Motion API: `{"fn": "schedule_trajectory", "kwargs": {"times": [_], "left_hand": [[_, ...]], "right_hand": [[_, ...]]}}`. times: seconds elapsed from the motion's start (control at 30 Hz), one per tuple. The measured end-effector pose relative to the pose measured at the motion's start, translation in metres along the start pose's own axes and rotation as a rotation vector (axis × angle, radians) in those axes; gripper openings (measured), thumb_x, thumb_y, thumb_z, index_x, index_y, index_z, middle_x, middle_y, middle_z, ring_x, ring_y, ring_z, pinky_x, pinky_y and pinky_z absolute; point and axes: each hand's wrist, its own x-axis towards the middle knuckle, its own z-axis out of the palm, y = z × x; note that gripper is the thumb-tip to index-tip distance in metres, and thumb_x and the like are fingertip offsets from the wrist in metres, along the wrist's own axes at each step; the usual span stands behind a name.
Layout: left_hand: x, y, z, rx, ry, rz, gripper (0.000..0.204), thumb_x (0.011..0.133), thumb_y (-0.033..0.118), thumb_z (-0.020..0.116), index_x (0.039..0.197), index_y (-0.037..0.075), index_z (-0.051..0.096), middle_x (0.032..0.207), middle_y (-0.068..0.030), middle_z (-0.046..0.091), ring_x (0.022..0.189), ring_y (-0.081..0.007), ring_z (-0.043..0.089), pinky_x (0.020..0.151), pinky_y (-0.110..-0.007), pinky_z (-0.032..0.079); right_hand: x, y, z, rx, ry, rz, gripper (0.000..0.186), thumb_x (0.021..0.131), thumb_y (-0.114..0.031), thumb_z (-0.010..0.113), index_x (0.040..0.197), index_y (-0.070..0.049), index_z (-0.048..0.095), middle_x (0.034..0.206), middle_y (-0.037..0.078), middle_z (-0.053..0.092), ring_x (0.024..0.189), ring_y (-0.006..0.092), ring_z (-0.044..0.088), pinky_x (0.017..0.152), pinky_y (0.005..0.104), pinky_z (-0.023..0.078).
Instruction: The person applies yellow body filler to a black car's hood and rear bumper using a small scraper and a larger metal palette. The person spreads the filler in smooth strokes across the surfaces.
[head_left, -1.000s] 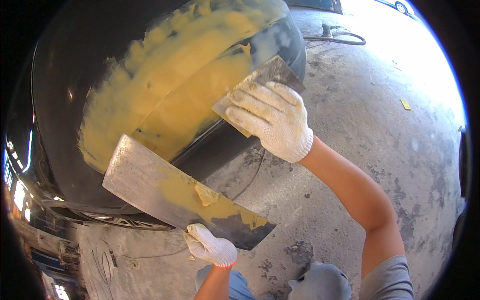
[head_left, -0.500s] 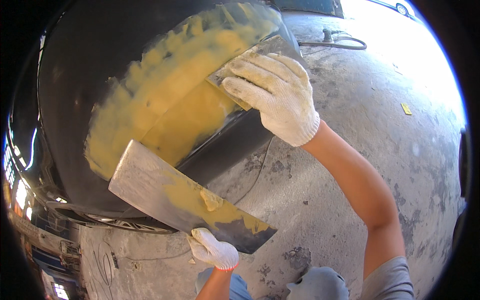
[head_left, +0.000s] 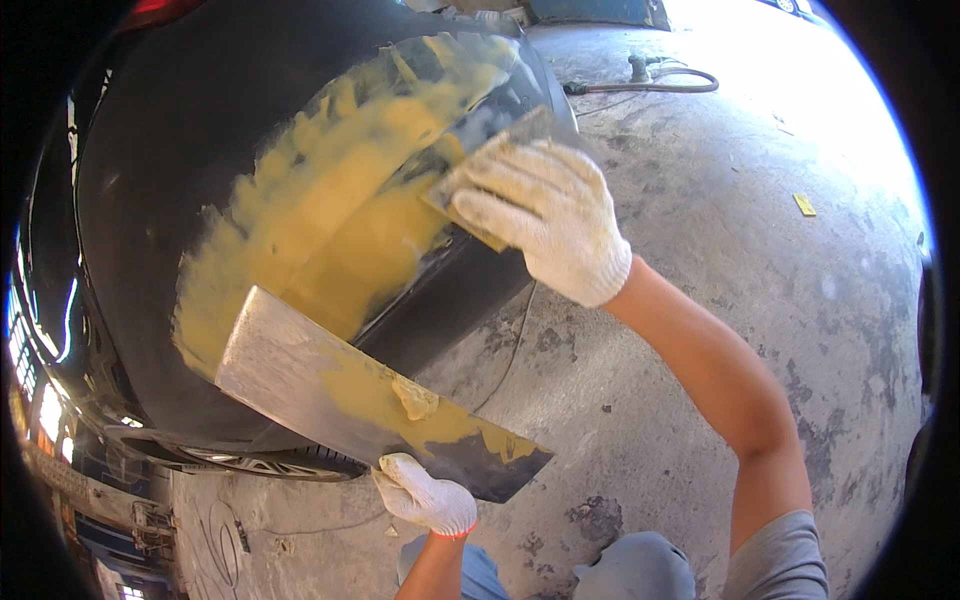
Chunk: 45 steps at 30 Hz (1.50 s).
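My left hand [head_left: 425,497], in a white knit glove, grips the lower edge of a flat metal mixing board [head_left: 290,345]. Yellow filler putty [head_left: 415,400] is smeared over the board, with a thicker lump on it. My right hand [head_left: 550,220], gloved as well, is closed on a wide flat putty spreader [head_left: 528,128], its fingers laid across the blade. The spreader is at the right edge of a yellow filler patch [head_left: 310,215] on the dark car body panel [head_left: 170,200]. Whether its edge touches the panel I cannot tell.
On the concrete floor [head_left: 680,420] beyond the car lies a sander [head_left: 640,68] with a hose [head_left: 700,75]. A small yellow piece [head_left: 805,205] rests farther right. A wheel [head_left: 270,463] shows under the car. A thin cable [head_left: 515,350] crosses the floor.
My right hand has moved slightly down with the spreader, uncovering a bare dark strip at the patch's upper right. My left hand and the board stay nearly still. The view has shifted slightly.
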Motion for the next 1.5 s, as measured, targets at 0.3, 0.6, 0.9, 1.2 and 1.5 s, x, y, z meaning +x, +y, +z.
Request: {"fn": "schedule_trajectory", "kwargs": {"times": [0.3,0.6,0.9,1.2,1.5], "left_hand": [[0.002,0.001,0.001,0.148,-0.033,0.01,0.036,0.114,0.024,0.06,0.093,-0.005,0.06,0.088,-0.0039,0.053,0.083,-0.0136,0.047,0.074,-0.03,0.045],[0.005,0.033,0.034,0.047,-0.101,-0.043,0.039,0.113,0.027,0.06,0.112,-0.011,0.063,0.095,-0.0099,0.064,0.087,-0.0196,0.058,0.076,-0.034,0.051],[-0.003,0.087,0.058,-0.11,-0.226,-0.142,0.039,0.114,0.033,0.06,0.118,-0.005,0.064,0.104,-0.0092,0.066,0.092,-0.0156,0.058,0.081,-0.03,0.051],[0.029,0.119,0.051,-0.213,-0.186,-0.145,0.031,0.112,0.029,0.064,0.109,-0.002,0.065,0.089,0.0008,0.062,0.079,-0.0085,0.054,0.07,-0.025,0.046],[0.032,0.116,0.041,0.033,-0.221,0.028,0.039,0.114,0.031,0.059,0.1,-0.005,0.066,0.088,-0.007,0.064,0.078,-0.0142,0.056,0.07,-0.033,0.048]], "right_hand": [[0.0,0.014,0.016,0.139,-0.025,-0.074,0.034,0.08,-0.015,0.073,0.114,-0.014,0.074,0.122,0.004,0.075,0.121,0.0244,0.07,0.099,0.0413,0.056],[-0.002,-0.033,-0.065,0.326,-0.083,0.459,0.03,0.088,-0.007,0.076,0.117,-0.011,0.079,0.118,0.006,0.081,0.114,0.0255,0.075,0.094,0.0402,0.059],[0.05,-0.096,-0.15,0.777,-0.609,1.113,0.04,0.094,-0.004,0.076,0.134,-0.002,0.075,0.101,0.018,0.08,0.085,0.0155,0.076,0.079,0.0296,0.059],[0.05,-0.119,-0.141,0.173,-0.248,0.376,0.045,0.073,-0.017,0.08,0.118,-0.021,0.081,0.131,-0.003,0.072,0.122,0.0259,0.063,0.104,0.0437,0.051],[0.06,-0.138,-0.121,0.281,-0.326,0.385,0.041,0.07,-0.017,0.076,0.111,-0.019,0.08,0.123,-0.002,0.075,0.117,0.0253,0.067,0.1,0.0466,0.053]]}}
